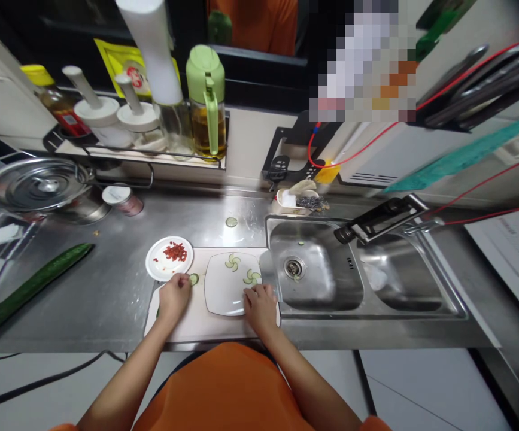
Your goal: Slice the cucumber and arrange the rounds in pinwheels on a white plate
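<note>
White chopping board below me, square plate on it.
Reading the square plate as my clock, a round plate bearing red bits lies at ten; my right hand, loosely bent, has its fingertips at the rim at four, any grip unclear; my left hand, at nine, is nearly closed, though I can't tell whether it holds the cucumber slice; green pinwheels lie at twelve and two; the cucumber slice is by my left fingertips.
</note>
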Tool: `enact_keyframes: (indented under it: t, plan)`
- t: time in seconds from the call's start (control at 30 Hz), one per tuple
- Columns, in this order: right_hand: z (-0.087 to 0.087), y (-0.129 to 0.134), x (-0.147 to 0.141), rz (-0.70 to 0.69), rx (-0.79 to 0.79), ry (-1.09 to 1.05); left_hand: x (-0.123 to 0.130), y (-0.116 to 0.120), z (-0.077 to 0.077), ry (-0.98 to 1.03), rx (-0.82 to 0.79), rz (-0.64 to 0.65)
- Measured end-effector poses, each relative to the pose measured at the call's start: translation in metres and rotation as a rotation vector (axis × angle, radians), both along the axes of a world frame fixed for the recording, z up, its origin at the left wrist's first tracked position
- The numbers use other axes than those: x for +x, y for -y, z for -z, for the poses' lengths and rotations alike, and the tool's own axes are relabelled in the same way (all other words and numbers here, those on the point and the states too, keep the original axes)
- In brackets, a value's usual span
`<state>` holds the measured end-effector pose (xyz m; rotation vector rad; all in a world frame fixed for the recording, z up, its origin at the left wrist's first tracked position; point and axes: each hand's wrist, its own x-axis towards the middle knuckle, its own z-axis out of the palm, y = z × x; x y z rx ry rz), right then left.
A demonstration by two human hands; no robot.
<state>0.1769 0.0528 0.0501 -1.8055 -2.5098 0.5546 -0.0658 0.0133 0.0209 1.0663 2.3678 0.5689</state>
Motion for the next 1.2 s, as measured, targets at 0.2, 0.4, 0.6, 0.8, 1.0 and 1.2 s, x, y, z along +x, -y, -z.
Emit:
enact_keyframes:
  t: [0.2, 0.4, 0.6, 0.8, 1.0, 1.2]
  plan:
    - [0.006, -0.005, -0.006, 0.018, -0.033, -0.177, 0.001, 0.0, -0.011, 0.161, 0.047, 0.002]
    - [0.013, -0.017, -0.022, -0.03, -0.067, -0.544, 0.017, -0.01, -0.021, 0.455, 0.157, 0.182]
    - [0.014, -0.024, -0.03, 0.003, -0.125, -0.687, 0.041, -0.023, -0.027, 0.762, 0.076, 0.227]
    - [0.008, -0.025, -0.02, -0.003, -0.124, -0.649, 0.053, -0.028, -0.021, 1.167, -0.088, -0.031]
    - [-0.004, -0.023, -0.01, -0.056, -0.081, -0.661, 0.06, -0.033, -0.014, 1.346, -0.308, -0.184]
    - [0.0, -0.017, -0.004, 0.026, -0.129, -0.624, 0.061, -0.039, -0.007, 1.382, -0.252, -0.206]
